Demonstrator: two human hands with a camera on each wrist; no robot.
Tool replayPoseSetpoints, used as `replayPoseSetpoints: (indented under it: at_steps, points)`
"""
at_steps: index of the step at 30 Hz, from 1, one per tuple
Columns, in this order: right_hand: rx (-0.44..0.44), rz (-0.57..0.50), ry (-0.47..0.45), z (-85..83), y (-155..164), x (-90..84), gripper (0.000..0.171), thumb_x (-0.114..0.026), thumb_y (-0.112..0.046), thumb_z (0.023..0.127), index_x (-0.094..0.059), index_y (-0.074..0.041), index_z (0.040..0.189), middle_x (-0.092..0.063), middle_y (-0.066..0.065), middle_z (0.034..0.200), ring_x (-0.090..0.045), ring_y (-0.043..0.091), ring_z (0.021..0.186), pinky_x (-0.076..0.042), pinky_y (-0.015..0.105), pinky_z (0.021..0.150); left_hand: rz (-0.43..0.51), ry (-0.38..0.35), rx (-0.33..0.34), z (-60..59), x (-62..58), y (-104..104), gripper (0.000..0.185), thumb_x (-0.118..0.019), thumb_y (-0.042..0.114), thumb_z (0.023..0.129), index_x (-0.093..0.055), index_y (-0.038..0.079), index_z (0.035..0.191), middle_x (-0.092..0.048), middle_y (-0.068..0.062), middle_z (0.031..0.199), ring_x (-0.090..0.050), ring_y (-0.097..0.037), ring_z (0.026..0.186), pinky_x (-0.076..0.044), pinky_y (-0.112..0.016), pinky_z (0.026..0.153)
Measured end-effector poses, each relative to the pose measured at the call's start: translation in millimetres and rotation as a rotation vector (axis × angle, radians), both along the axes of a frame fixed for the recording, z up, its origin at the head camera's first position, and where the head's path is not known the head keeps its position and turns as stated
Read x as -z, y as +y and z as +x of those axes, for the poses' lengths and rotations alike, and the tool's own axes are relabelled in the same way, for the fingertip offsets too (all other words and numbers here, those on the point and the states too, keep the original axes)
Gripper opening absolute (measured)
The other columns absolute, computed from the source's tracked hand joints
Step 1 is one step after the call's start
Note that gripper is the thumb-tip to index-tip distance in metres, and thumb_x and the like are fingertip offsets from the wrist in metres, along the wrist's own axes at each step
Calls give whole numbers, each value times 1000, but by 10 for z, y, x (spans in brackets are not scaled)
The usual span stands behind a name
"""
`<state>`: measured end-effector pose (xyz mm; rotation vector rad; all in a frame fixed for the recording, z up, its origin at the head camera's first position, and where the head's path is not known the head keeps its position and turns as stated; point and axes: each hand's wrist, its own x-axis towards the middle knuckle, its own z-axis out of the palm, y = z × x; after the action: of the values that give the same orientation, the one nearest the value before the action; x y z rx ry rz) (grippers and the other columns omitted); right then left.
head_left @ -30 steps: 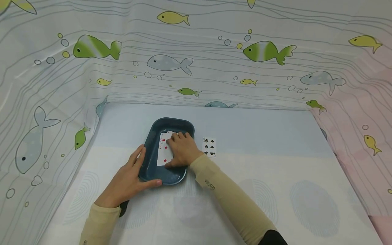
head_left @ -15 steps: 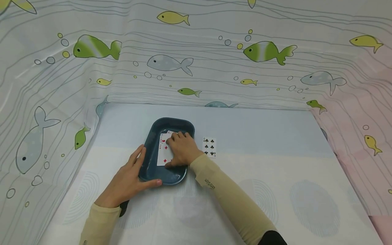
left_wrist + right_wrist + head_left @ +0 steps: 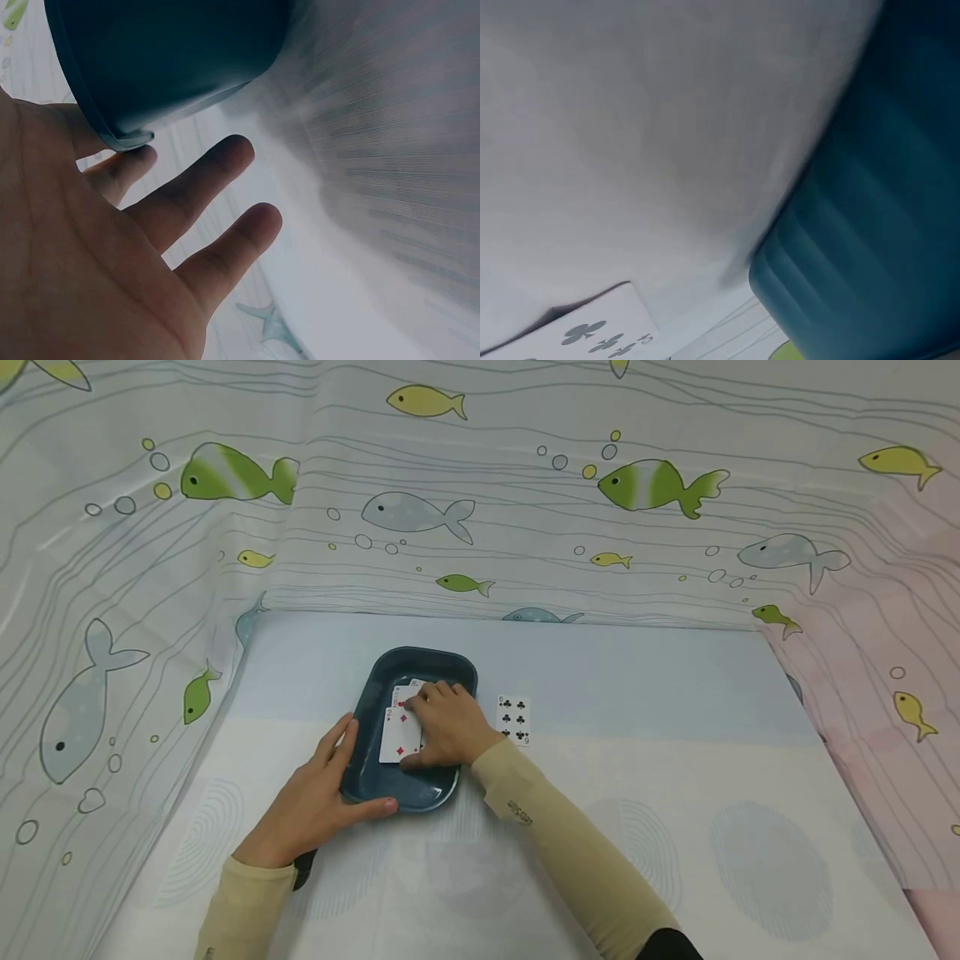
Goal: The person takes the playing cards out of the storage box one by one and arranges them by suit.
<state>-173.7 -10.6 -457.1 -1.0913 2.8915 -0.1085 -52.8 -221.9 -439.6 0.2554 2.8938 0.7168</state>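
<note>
A dark blue tray [image 3: 367, 758] sits mid-table with playing cards in it. On top lies a diamonds card [image 3: 397, 737], skewed to the left of the card under it [image 3: 407, 692]. My right hand [image 3: 442, 727] lies over these cards, fingers curled at their far end and thumb at the near edge of the diamonds card. My left hand [image 3: 318, 797] rests flat against the tray's left side, thumb on its front rim. In the left wrist view the straight fingers [image 3: 217, 169] lie beside the tray [image 3: 165, 60]. A six of clubs [image 3: 513, 720] lies face up just right of the tray [image 3: 870, 225].
A fish-print cloth [image 3: 480, 485] hangs around the back and both sides of the pale table [image 3: 637, 710]. The six of clubs [image 3: 592, 334] also shows at the bottom of the right wrist view.
The top diamonds card has slid a little left and toward me under my right hand. My left hand and the tray have stayed put.
</note>
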Motion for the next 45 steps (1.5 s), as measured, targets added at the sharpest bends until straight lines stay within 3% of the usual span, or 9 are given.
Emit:
replayPoseSetpoints:
  at_steps: [14, 20, 30, 37, 45]
  points:
    - [-9, -77, 1, 0, 28, 1, 96, -72, -75, 74, -48, -19, 149, -49, 3, 137, -47, 19, 124, -41, 37, 106, -3, -7, -2, 8, -12, 1, 129, -70, 78, 76, -6, 7, 163, -3, -6, 170, -40, -47, 139, -41, -64, 104]
    - [-20, -195, 34, 23, 85, -26, 95, -71, -71, 78, -45, -16, 151, -46, 5, 141, -47, 20, 125, -43, 37, 104, -1, -16, -4, 5, -19, 14, 129, -71, 77, 76, -6, 7, 163, -2, -5, 170, -38, -47, 140, -40, -64, 105]
    - [-28, -375, 136, 103, 268, -288, 91, -75, -65, 78, -49, -13, 148, -47, 7, 140, -49, 22, 123, -45, 37, 102, -13, -7, 0, 11, -40, 7, 128, -69, 77, 77, -6, 8, 163, -3, -7, 170, -41, -47, 138, -40, -65, 104]
    - [-12, -431, 115, 172, 451, -443, 91, -77, -62, 77, -50, -13, 148, -48, 8, 139, -51, 22, 121, -44, 39, 103, -17, 2, -5, 11, -17, 13, 128, -71, 77, 76, -6, 8, 164, -4, -7, 170, -41, -47, 138, -40, -65, 105]
    - [74, -455, 77, 180, 709, -439, 92, -80, -60, 75, -49, -13, 148, -46, 9, 139, -50, 22, 115, -47, 39, 97, -14, -10, -19, 11, -17, 14, 130, -71, 78, 75, -5, 8, 164, -4, -8, 170, -42, -48, 137, -40, -66, 104]
